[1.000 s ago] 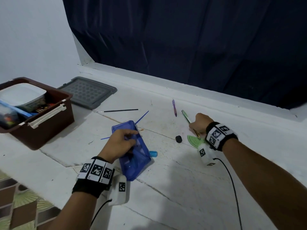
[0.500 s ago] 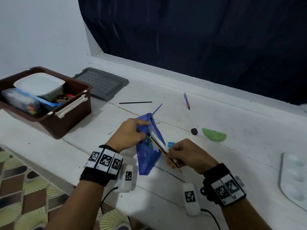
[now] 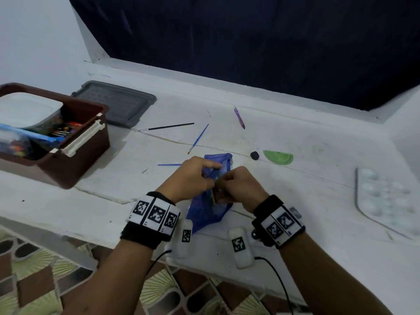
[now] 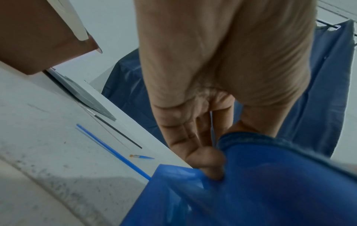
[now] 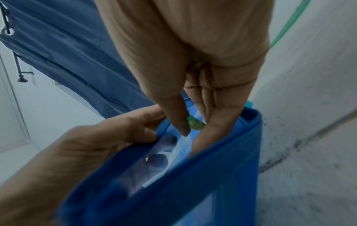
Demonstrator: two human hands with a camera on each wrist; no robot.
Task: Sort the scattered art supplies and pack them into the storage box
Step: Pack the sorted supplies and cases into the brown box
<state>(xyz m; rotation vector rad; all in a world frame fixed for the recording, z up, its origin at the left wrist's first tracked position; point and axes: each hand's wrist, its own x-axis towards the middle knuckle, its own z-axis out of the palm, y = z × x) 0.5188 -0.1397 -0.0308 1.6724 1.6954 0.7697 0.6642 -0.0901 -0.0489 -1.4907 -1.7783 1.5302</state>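
The left hand (image 3: pixel 189 178) pinched the rim of the blue pouch (image 3: pixel 210 210) to hold its mouth open over the tabletop (image 3: pixel 295 212), while the right hand (image 3: pixel 237 186) had thumb and forefinger closed on a green-ended pen (image 5: pixel 194 124) going in, well apart from the brown storage box (image 3: pixel 68 164) at far left. That soft rim could have slipped from the left grip and folded shut, jamming the pen or spilling what was already inside, I judged. No brand or writing was legible, only square coded markers on both wristbands
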